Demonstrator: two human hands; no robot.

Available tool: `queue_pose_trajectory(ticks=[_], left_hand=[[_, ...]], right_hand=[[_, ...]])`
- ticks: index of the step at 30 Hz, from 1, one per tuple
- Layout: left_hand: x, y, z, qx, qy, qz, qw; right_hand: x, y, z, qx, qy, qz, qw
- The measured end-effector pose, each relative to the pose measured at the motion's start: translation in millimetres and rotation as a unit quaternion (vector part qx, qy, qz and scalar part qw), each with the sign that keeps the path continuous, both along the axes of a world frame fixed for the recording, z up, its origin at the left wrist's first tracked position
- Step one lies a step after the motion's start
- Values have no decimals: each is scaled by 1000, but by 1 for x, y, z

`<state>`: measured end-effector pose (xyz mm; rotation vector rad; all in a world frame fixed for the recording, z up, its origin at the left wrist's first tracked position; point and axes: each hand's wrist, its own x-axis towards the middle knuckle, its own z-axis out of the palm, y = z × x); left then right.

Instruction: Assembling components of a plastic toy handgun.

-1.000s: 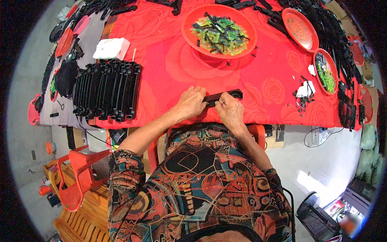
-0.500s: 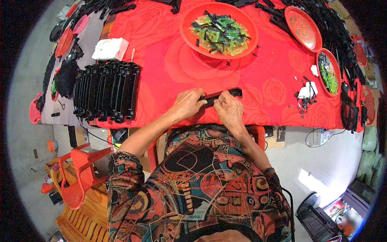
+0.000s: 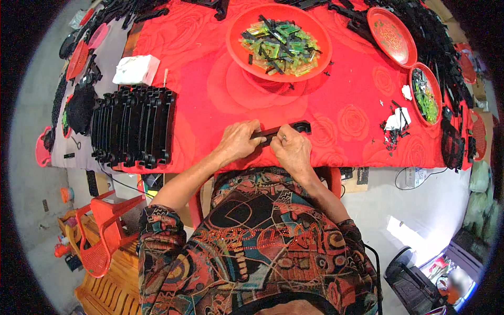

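Both hands are at a long black plastic part (image 3: 301,126) near the front edge of the red-covered table. My left hand (image 3: 239,140) grips its left end, with the fingers curled round it. Over the middle of the part my right hand (image 3: 292,151) is closed, thumb and fingers pinched against it; whether a small piece is between them is hidden. The right end of the part sticks out past the right hand. A row of similar black plastic parts (image 3: 134,126) lies to the left.
A red bowl (image 3: 236,44) of green, yellow and black strips stands beyond my hands. At the right are a red tray (image 3: 391,37), an oval dish (image 3: 438,100) of small pieces, and black scraps beside white paper (image 3: 397,119). A white tissue pack (image 3: 136,70) lies left.
The view has shifted slightly. Both hands stay on the black plastic part, and my right hand sits a little differently over it. Nothing has been let go.
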<state>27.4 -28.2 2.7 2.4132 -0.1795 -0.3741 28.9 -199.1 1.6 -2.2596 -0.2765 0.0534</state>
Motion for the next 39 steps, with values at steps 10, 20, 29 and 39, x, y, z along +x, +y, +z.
queue_pose_trajectory(ticks=[10, 20, 29, 39], left_hand=[[-4, -3, -2, -7, -50, 22, 998], [-8, -8, 2, 1, -67, 13, 998], [-1, -15, 9, 22, -75, -16, 997], [1, -17, 2, 34, -59, -6, 998]], right_hand=[[-3, 2, 1, -1, -58, -8, 998], [-10, -1, -7, -47, -127, 4, 991], [-10, -9, -8, -37, -126, -23, 991], [-6, -5, -12, -35, -132, -44, 990]])
